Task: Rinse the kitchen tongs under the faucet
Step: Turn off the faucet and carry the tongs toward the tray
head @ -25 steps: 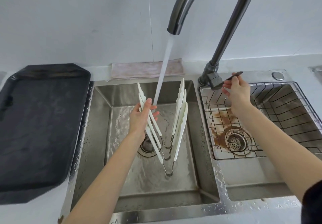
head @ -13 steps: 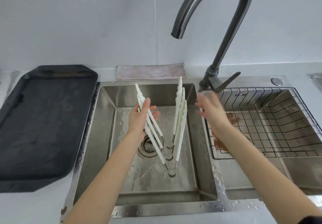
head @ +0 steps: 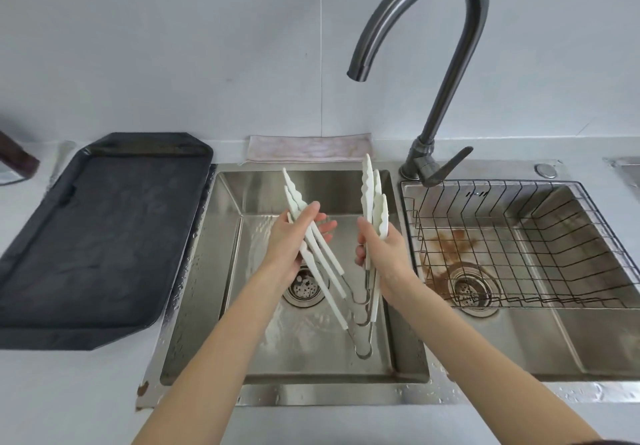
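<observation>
Three white kitchen tongs (head: 325, 264) stand spread open over the left sink basin (head: 225, 271), hinges down and tips up. My left hand (head: 294, 240) grips their left arms between thumb and fingers. My right hand (head: 384, 250) holds the right arms (head: 372, 195), fingers curled round them. The dark grey faucet (head: 450, 63) arches above, and its spout ends over the basin, above and between the tongs' tips. No water runs from it. The basin floor is wet.
The faucet handle (head: 446, 165) points right at the faucet's base. A black wire basket (head: 554, 236) sits in the right basin, which has brown stains. A black tray (head: 97, 236) lies on the counter at left. A folded cloth (head: 308, 148) lies behind the sink.
The water stream has stopped. My right hand left the faucet handle, crossed left and took hold of the tongs' right arms. My left hand kept its grip.
</observation>
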Demonstrator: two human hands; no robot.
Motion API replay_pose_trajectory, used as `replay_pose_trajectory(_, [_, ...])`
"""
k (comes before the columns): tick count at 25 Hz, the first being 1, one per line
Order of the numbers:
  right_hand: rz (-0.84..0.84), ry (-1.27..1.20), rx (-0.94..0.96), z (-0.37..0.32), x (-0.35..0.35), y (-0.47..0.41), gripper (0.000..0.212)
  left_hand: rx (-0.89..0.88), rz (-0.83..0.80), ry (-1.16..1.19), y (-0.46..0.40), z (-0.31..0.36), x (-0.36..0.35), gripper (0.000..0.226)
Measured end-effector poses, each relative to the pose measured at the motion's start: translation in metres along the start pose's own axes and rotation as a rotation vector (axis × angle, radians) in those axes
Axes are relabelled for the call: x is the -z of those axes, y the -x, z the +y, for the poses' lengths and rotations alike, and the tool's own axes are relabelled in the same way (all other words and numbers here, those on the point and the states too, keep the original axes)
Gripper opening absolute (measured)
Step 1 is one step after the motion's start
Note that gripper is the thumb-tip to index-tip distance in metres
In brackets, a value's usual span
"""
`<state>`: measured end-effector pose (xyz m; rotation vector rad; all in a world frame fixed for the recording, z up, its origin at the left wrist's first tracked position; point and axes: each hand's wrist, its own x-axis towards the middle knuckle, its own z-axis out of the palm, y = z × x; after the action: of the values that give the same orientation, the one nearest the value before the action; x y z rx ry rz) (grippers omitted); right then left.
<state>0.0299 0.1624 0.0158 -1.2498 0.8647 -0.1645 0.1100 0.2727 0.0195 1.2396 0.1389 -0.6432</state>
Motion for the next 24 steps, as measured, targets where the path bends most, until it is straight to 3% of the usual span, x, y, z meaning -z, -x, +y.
replay_pose_trajectory(7, [0.003,-0.034,0.064,-0.015,-0.004,-0.002,0.013,0.014,-0.081,-0.015,0.023,-0.023,-0.005,0.013])
replay_pose_trajectory(13, [-0.152,0.041,0.095,-0.008,-0.002,0.005,0.007,-0.033,-0.019,0.048,0.017,-0.018,0.005,0.016])
replay_pose_trajectory(18, [-0.279,0.139,0.099,-0.017,0.002,0.008,0.018,0.002,0.007,0.073,0.014,-0.02,0.01,0.011])
replay_pose_trajectory(21, [-0.246,0.149,0.129,-0.014,0.002,0.005,0.01,0.008,-0.044,0.131,0.011,-0.018,0.011,0.01])
replay_pose_trajectory(24, [-0.176,0.092,0.122,-0.004,-0.001,0.004,0.015,0.038,-0.082,0.201,0.009,-0.014,0.012,0.013])
